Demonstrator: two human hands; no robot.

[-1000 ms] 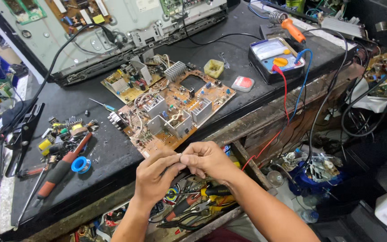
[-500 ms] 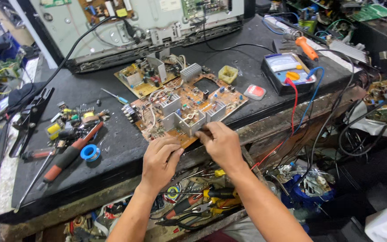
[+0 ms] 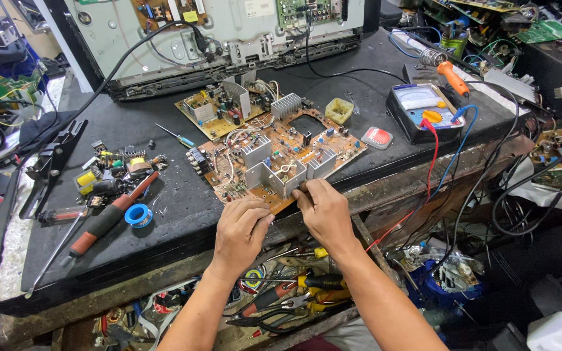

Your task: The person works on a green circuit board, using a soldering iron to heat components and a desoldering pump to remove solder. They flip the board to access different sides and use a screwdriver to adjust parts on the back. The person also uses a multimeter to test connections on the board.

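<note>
A large brown circuit board (image 3: 274, 159) with silver heat sinks lies on the black bench top (image 3: 183, 201). My left hand (image 3: 240, 231) rests at the board's near edge, fingers curled and touching it. My right hand (image 3: 323, 211) is beside it with the fingertips pressed on the same near edge, close to a heat sink. Whether a small part is pinched between the fingers is hidden. A smaller yellow-green board (image 3: 219, 110) lies behind the big one.
A multimeter (image 3: 424, 110) with red and blue leads sits at the right, a soldering iron (image 3: 447, 71) behind it. Screwdrivers (image 3: 108, 214), a blue tape roll (image 3: 138, 214) and small parts lie at the left. Pliers (image 3: 294, 292) fill a shelf below. An opened flat screen (image 3: 229, 32) stands at the back.
Both hands moved forward from near my body to the near edge of the big circuit board. The view shifted closer to the bench.
</note>
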